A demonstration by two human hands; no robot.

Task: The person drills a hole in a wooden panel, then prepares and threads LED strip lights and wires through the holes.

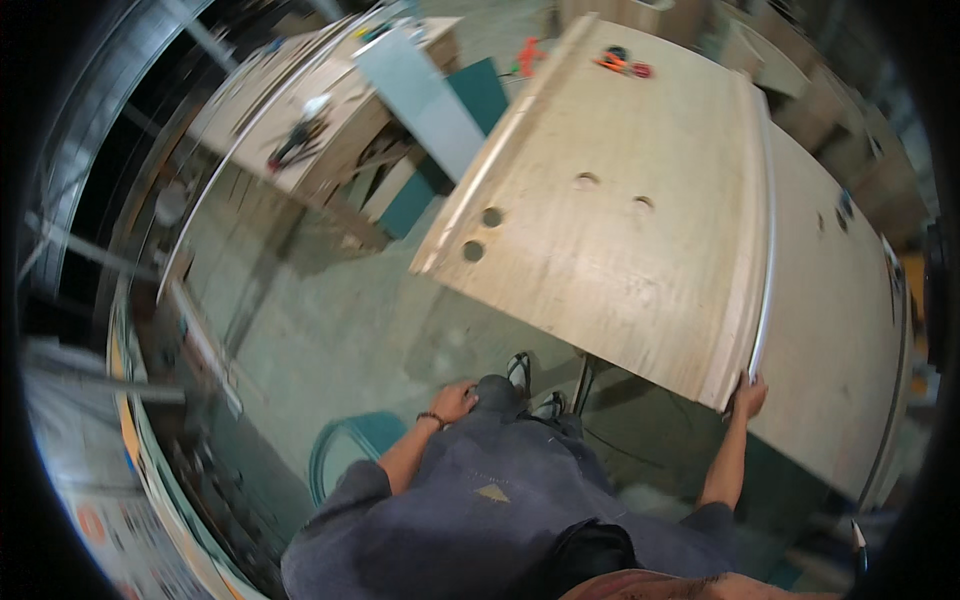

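A large pale wooden panel (610,260) lies in front of me, with raised wooden rails along two sides and several round holes. Beside its right rail runs a long shiny metal strip (768,240). My right hand (748,397) is closed at the near end of that strip, by the panel's corner; the undersides of the fingers are hidden. My left hand (455,402) rests on my thigh with nothing visible in it, a dark bracelet at the wrist. An orange-and-black tool (622,64) lies on the panel's far end.
A second wooden panel (825,330) adjoins on the right. At the back left stands a wooden workbench (345,125) with a power drill (297,140), and a pale board (420,100) leans against it. A green bin (325,450) is by my left elbow.
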